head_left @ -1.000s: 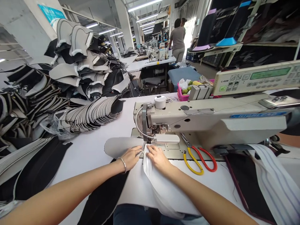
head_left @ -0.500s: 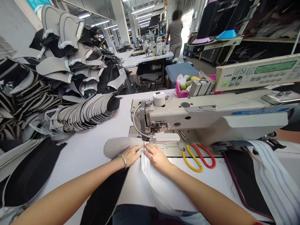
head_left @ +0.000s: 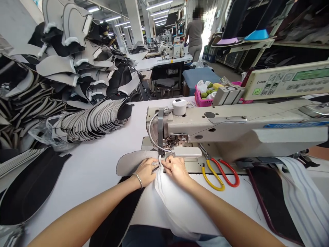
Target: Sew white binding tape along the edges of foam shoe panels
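Both my hands rest at the needle of a beige sewing machine (head_left: 221, 127). My left hand (head_left: 146, 171), with a thin bracelet at the wrist, presses on a grey shaped fabric piece (head_left: 130, 162) lying flat on the machine bed, fingers curled at its edge. My right hand (head_left: 176, 168) pinches a white striped strip (head_left: 169, 199) right beside the needle; the strip runs down over the table edge toward my lap. A small white lamp bar (head_left: 186, 151) sits just above my right fingers.
Scissors with one yellow and one red handle (head_left: 218, 173) lie on the bed right of my hands. Stacked grey and black cut pieces (head_left: 84, 120) fill the left of the white table (head_left: 95, 168). A control panel (head_left: 288, 82), a pink basket (head_left: 203, 100), and a standing person (head_left: 194, 34) are beyond.
My hands have drawn closer together and nearer the needle, and my right fingers now pinch the white strip. The view has shifted slightly.
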`<state>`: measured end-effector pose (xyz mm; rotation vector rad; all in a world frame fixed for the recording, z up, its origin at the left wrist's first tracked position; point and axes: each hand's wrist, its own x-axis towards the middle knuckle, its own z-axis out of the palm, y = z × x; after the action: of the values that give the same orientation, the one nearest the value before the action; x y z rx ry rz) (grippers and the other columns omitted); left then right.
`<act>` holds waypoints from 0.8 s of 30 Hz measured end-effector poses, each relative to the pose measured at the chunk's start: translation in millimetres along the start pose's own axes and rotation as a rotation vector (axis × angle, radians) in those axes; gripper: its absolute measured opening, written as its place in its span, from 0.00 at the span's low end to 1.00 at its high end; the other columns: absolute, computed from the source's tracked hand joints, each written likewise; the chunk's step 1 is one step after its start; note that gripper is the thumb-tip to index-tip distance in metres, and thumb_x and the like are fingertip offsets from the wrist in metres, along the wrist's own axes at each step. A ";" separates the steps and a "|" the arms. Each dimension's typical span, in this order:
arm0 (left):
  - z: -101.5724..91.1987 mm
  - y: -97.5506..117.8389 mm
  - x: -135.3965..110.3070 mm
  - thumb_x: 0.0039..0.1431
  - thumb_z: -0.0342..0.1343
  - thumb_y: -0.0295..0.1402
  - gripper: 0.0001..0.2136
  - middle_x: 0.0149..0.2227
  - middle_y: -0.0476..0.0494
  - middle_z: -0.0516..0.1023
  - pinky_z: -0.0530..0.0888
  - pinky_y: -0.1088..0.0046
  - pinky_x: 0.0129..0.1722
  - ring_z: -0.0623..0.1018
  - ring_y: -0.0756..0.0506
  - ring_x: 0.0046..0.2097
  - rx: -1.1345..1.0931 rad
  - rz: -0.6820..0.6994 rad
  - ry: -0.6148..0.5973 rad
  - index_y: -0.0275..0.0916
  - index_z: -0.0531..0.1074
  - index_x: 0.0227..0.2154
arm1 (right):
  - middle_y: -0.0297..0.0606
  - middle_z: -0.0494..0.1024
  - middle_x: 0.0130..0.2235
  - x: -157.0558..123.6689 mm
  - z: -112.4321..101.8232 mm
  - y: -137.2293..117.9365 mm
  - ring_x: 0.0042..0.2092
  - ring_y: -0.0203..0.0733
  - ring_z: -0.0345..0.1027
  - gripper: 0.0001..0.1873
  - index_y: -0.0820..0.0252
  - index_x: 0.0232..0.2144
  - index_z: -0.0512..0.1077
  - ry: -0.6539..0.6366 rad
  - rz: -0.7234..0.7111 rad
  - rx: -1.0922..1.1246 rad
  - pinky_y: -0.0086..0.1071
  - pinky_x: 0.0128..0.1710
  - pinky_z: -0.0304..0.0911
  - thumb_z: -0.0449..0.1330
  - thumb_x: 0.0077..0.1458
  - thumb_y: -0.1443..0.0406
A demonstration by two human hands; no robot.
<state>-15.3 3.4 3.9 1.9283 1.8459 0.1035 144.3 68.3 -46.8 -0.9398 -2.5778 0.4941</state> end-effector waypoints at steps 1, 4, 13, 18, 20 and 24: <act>0.5 -0.6 0.4 0.46 0.47 0.26 0.17 0.52 0.42 0.63 0.60 0.65 0.53 0.64 0.42 0.51 -0.012 0.008 0.003 0.37 0.72 0.41 | 0.34 0.66 0.31 0.5 0.1 -0.7 0.33 0.36 0.56 0.12 0.47 0.42 0.69 -0.004 -0.011 -0.009 0.31 0.32 0.40 0.52 0.57 0.66; 0.7 -1.5 0.5 0.48 0.48 0.27 0.15 0.50 0.42 0.63 0.61 0.66 0.52 0.65 0.43 0.50 -0.051 0.019 0.016 0.40 0.72 0.40 | 0.34 0.65 0.31 2.6 0.4 -3.3 0.33 0.36 0.54 0.14 0.45 0.46 0.66 -0.016 -0.043 -0.071 0.31 0.32 0.39 0.51 0.57 0.65; -5.1 11.7 9.8 0.51 0.49 0.30 0.11 0.49 0.42 0.62 0.64 0.66 0.50 0.69 0.45 0.45 -0.132 -0.054 0.007 0.41 0.75 0.34 | 0.40 0.68 0.35 9.6 -8.8 -5.3 0.32 0.40 0.59 0.17 0.49 0.47 0.65 -0.103 -0.013 -0.220 0.31 0.30 0.43 0.47 0.55 0.66; -2.8 19.4 26.3 0.51 0.48 0.31 0.10 0.44 0.42 0.68 0.63 0.66 0.50 0.68 0.43 0.48 -0.138 -0.052 0.024 0.41 0.76 0.31 | 0.43 0.72 0.35 9.6 -10.4 4.0 0.33 0.42 0.63 0.19 0.53 0.50 0.64 -0.175 0.069 -0.205 0.31 0.33 0.48 0.45 0.56 0.65; -1.0 20.3 29.2 0.52 0.48 0.33 0.11 0.42 0.42 0.70 0.64 0.66 0.50 0.67 0.42 0.49 -0.136 -0.045 0.035 0.41 0.76 0.30 | 0.43 0.73 0.33 9.5 -9.0 6.2 0.33 0.43 0.64 0.19 0.54 0.49 0.65 -0.200 0.090 -0.210 0.31 0.34 0.49 0.45 0.57 0.64; 0.2 23.2 28.1 0.52 0.47 0.35 0.12 0.45 0.40 0.67 0.64 0.66 0.48 0.68 0.41 0.48 -0.120 -0.052 0.055 0.41 0.75 0.31 | 0.42 0.74 0.31 9.4 -7.6 7.9 0.32 0.42 0.65 0.19 0.55 0.48 0.66 -0.198 0.086 -0.216 0.31 0.34 0.50 0.46 0.56 0.65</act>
<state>8.9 30.6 5.2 1.8114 1.8791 0.2470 145.1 81.7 -41.7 -1.1287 -2.8220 0.3513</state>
